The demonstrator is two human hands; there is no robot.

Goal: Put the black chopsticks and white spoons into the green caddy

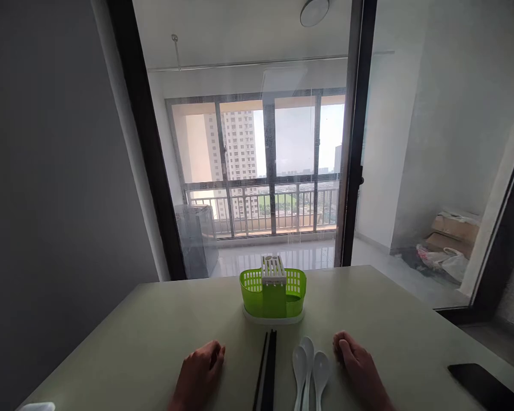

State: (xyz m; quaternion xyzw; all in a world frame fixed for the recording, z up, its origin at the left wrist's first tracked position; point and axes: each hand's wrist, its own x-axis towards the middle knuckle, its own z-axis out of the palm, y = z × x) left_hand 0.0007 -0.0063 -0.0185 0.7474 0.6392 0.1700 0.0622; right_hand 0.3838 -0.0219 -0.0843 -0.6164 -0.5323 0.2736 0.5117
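My left hand [200, 368] rests on the pale table with its fingers curled in and nothing visible in them. To its right lie black chopsticks [269, 365], bunched and pointing away from me. Three white spoons [307, 359] lie close together between the chopsticks and my right hand [354, 361]. That hand also rests on the table, loosely fisted, beside the spoons without touching them. Beyond both hands stands a bright green utensil basket [274, 301] with a white slotted piece [273, 270] on its middle part and a white base.
A dark flat object [490, 385] lies at the table's right edge. Part of a white item [37, 406] shows at the lower left corner. Past the table's far edge are dark-framed glass doors [351, 142] and a balcony room. Cardboard boxes and bags [448, 245] sit there on the floor.
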